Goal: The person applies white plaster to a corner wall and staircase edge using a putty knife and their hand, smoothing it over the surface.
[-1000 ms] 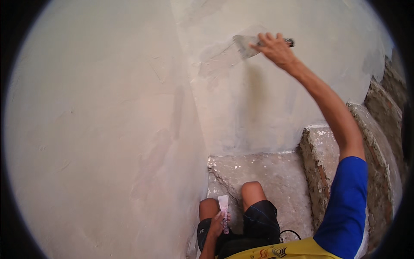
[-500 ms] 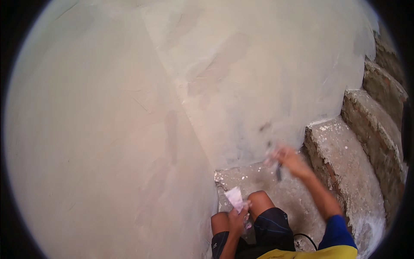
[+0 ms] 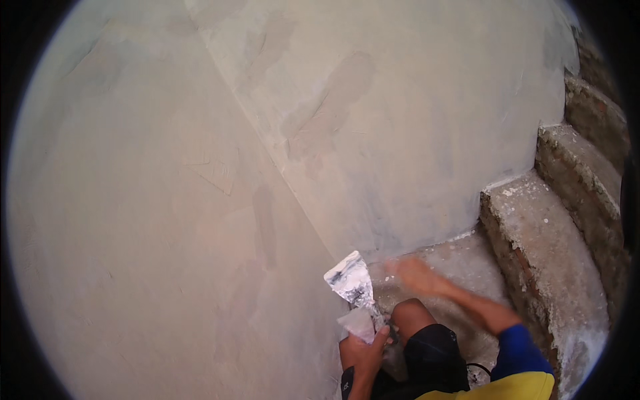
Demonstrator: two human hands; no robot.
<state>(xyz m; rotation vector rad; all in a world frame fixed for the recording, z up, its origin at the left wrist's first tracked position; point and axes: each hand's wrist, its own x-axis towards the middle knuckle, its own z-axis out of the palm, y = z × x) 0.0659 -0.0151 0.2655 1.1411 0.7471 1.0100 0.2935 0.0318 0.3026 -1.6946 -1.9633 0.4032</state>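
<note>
My left hand [image 3: 368, 359] is closed in front of my knees. From it rises a small putty knife with a pale pinkish, roughly triangular blade [image 3: 358, 325]. Just above stands a wider putty knife [image 3: 351, 279], its metal blade smeared with white and grey filler. Its lower end runs down to my left hand, which seems to hold both; the handles are mostly hidden. To the right of the wide blade, my right hand [image 3: 417, 275] hovers over the concrete step, its fingers smeared by motion. Whether it holds anything cannot be made out.
A skim-coated wall [image 3: 167, 233] with darker patches and a slanting seam fills the left and the middle. Rough concrete steps [image 3: 543, 223] with crumbly edges climb at the right. The low step [image 3: 460, 263] beside my knees carries white specks.
My right hand has come down and left, towards my left hand. The wide blade now shows above the small one. A dark item near my right hand and dark specks above it no longer show.
</note>
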